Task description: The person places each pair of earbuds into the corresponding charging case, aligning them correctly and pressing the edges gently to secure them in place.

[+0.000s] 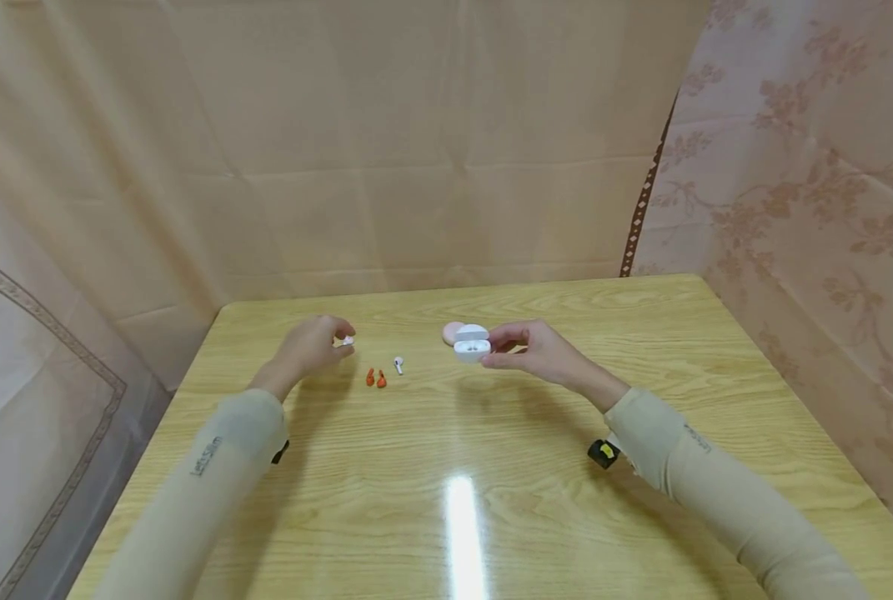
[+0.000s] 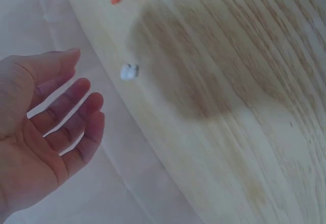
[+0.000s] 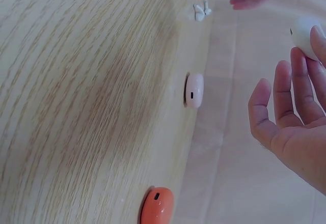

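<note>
A white case with its lid up is held above the table; whether anything sits inside cannot be made out. The right hand grips it from its right side, thumb and fingers closed on the casing, while the other fingers spread loosely. Just behind the white case and a little to its left lies a pink case. Left of the white case and slightly nearer the person is a white earbud, with two orange earbuds farther left. Beyond those, well left of the white case, the left hand hovers near a small pale earbud; its fingers are loosely bent and parted from the thumb, holding nothing. The right wrist view also shows an orange case on the table. Tan sleeves cover both forearms, and a beige curtain hangs behind the white case.
</note>
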Demonstrator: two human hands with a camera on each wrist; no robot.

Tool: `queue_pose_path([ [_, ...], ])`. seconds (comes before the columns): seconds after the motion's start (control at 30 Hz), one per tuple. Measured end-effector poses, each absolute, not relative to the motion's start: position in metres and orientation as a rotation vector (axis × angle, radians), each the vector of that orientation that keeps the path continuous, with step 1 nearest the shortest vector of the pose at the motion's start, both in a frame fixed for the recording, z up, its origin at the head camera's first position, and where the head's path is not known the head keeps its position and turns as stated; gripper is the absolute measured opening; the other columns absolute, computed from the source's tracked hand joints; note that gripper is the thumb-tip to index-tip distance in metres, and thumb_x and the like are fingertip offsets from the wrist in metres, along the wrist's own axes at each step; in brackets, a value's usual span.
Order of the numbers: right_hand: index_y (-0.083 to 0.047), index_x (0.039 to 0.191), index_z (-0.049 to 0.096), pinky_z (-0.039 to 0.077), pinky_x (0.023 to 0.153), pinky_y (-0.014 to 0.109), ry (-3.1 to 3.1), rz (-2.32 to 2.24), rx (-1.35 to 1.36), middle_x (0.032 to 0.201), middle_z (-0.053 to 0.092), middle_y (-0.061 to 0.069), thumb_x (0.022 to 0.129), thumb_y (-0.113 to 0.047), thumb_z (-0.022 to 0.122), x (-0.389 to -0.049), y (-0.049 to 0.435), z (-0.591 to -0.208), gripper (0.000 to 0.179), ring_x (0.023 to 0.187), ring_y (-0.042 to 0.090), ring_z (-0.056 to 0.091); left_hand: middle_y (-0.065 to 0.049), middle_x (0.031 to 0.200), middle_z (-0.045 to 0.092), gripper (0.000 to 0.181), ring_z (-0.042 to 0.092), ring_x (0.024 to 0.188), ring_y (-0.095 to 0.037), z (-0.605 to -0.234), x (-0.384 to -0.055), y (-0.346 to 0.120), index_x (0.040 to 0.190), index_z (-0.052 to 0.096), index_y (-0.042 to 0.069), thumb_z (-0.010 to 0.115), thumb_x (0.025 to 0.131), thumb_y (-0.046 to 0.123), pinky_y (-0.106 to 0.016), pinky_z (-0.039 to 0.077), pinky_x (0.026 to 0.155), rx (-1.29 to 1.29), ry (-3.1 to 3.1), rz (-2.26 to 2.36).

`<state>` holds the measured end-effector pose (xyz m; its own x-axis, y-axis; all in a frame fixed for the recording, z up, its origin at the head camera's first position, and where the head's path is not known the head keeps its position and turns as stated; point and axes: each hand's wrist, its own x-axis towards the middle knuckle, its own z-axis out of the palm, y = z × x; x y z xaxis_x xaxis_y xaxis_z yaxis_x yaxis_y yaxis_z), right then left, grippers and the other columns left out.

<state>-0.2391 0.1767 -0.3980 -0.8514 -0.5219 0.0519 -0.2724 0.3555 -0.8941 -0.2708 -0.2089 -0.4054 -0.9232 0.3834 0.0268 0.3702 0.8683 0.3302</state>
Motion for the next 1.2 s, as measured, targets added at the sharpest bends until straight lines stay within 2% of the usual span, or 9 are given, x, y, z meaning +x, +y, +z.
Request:
queue_pose_path([
  [0.2,-0.005,0.118,0.073,0.057,0.084,0.039,2.379,-1.491,-0.726,0.106,0.072,0.006,0.090,-0.024,0.080,-0.241,0.175,-0.400,0.034,0.099,0.025,0.065,-0.022,0.107,0.071,0.026,0.067,0.099,-0.037,-0.411,-0.275,-0.215,0.115,0.071,-0.005,0.071,0.092,0.008,-0.053,0.053,0.086,0.550,3.013,0.460],
  [0.33,-0.005,0.117,0.073,0.057,0.083,0.039,2.379,-1.489,-0.729,0.106,0.072,0.006,0.089,-0.025,0.081,-0.241,0.174,-0.401,0.035,0.099,0.025,0.065,-0.022,0.107,0.071,0.028,0.066,0.098,-0.037,-0.418,-0.279,-0.217,0.116,0.070,-0.006,0.070,0.092,0.010,-0.053,0.053,0.084,0.499,3.003,0.472],
  [0.57,-0.005,0.117,0.073,0.057,0.083,0.038,2.379,-1.479,-0.719,0.105,0.073,0.005,0.089,-0.024,0.081,-0.239,0.173,-0.399,0.034,0.099,0.025,0.065,-0.021,0.108,0.071,0.032,0.067,0.098,-0.035,-0.431,-0.286,-0.219,0.121,0.068,-0.007,0.061,0.099,0.016,-0.052,0.053,0.084,0.387,2.983,0.473],
  [0.73,-0.005,0.116,0.074,0.057,0.083,0.039,2.398,-1.482,-0.710,0.104,0.073,0.005,0.090,-0.022,0.081,-0.239,0.175,-0.397,0.032,0.098,0.025,0.065,-0.020,0.109,0.071,0.034,0.067,0.096,-0.033,-0.434,-0.290,-0.216,0.122,0.068,-0.006,0.061,0.096,0.016,-0.051,0.054,0.083,0.405,2.996,0.453],
  [0.97,-0.005,0.115,0.074,0.057,0.083,0.039,2.408,-1.480,-0.718,0.104,0.073,0.005,0.089,-0.022,0.081,-0.240,0.177,-0.399,0.033,0.098,0.025,0.065,-0.020,0.110,0.072,0.035,0.066,0.102,-0.037,-0.434,-0.294,-0.208,0.124,0.067,-0.006,0.055,0.096,0.011,-0.052,0.052,0.087,0.461,3.024,0.425],
  [1.03,-0.005,0.115,0.074,0.057,0.084,0.039,2.405,-1.479,-0.713,0.104,0.073,0.005,0.089,-0.023,0.082,-0.240,0.176,-0.399,0.033,0.098,0.025,0.065,-0.018,0.101,0.072,0.029,0.065,0.094,-0.034,-0.433,-0.295,-0.208,0.116,0.070,-0.006,0.055,0.096,0.010,-0.050,0.052,0.082,0.455,3.021,0.409],
  [1.1,-0.005,0.116,0.074,0.057,0.084,0.039,2.405,-1.476,-0.704,0.104,0.073,0.005,0.089,-0.024,0.082,-0.240,0.175,-0.398,0.034,0.098,0.025,0.065,-0.011,0.084,0.069,0.019,0.061,0.079,-0.027,-0.434,-0.297,-0.209,0.098,0.073,-0.001,0.057,0.095,0.010,-0.043,0.050,0.071,0.458,3.013,0.409],
  [1.2,-0.006,0.116,0.074,0.056,0.084,0.039,2.402,-1.468,-0.689,0.104,0.072,0.005,0.089,-0.026,0.082,-0.238,0.173,-0.396,0.034,0.098,0.025,0.064,-0.006,0.076,0.064,0.014,0.054,0.071,-0.022,-0.435,-0.298,-0.207,0.088,0.072,0.003,0.061,0.094,0.010,-0.039,0.045,0.065,0.458,2.999,0.407],
])
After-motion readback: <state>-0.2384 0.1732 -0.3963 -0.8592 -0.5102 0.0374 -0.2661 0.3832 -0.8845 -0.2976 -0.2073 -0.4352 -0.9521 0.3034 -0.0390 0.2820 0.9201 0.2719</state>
